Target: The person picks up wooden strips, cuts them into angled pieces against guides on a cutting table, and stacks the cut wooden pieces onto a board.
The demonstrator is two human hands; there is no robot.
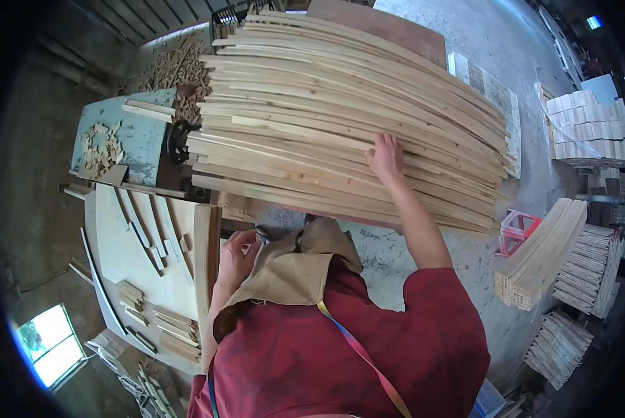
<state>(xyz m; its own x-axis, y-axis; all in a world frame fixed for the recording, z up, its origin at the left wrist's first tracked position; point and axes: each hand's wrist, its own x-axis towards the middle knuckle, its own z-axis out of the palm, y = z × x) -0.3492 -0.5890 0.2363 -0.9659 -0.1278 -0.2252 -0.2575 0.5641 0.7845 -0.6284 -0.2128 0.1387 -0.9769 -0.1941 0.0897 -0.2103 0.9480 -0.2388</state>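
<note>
Many long, thin wooden strips point(305, 104) lie side by side in a wide layer in front of me. My right hand point(385, 157) rests on the middle of this layer, its fingers curled at the edge of a strip; what the fingertips hold, if anything, is too small to name. Near my waist, my left hand point(237, 256) is beside the tan apron point(284, 268), with its fingers bent round something small and dark that I cannot make out. A thick upright-edged board point(204, 258) runs just left of that hand.
On the left, a pale table point(110, 223) carries short wood pieces. Behind it stands a blue-green machine table point(145, 136) with offcuts. At the right are a pink stool point(516, 230), a bundle of strips point(541, 254) and stacked wood point(588, 125).
</note>
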